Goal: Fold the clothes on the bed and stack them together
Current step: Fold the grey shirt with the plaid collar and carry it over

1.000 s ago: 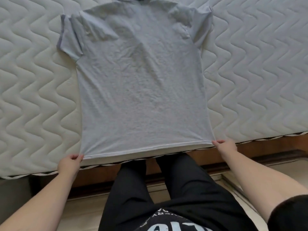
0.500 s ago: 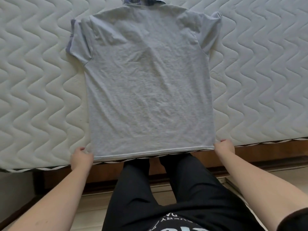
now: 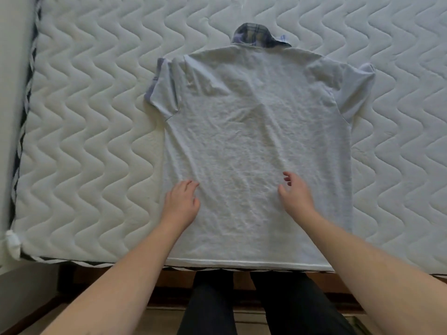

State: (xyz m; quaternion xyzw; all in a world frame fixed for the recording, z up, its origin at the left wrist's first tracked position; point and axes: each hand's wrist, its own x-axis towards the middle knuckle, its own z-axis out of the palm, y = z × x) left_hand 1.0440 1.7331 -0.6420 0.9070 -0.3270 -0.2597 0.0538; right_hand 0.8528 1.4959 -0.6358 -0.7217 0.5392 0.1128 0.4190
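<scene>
A pale grey short-sleeved shirt (image 3: pixel 254 131) lies flat and face down on the quilted mattress, its plaid collar (image 3: pixel 256 36) at the far end and its hem along the near edge. My left hand (image 3: pixel 181 201) rests on the shirt's lower left part with fingers loosely bent. Over the lower middle of the shirt is my right hand (image 3: pixel 295 194), fingers relaxed and slightly curled, holding nothing. Both sleeves are spread out to the sides.
The white quilted mattress (image 3: pixel 84 141) fills the view, with its left edge and near corner (image 3: pixel 14 243) visible. Below the near edge are the wooden bed frame (image 3: pixel 96 276) and my legs in black trousers (image 3: pixel 242 305).
Both hands have let go of the hem corners and moved forward onto the shirt's lower part. The view has shifted, so the collar and the mattress's left edge now show.
</scene>
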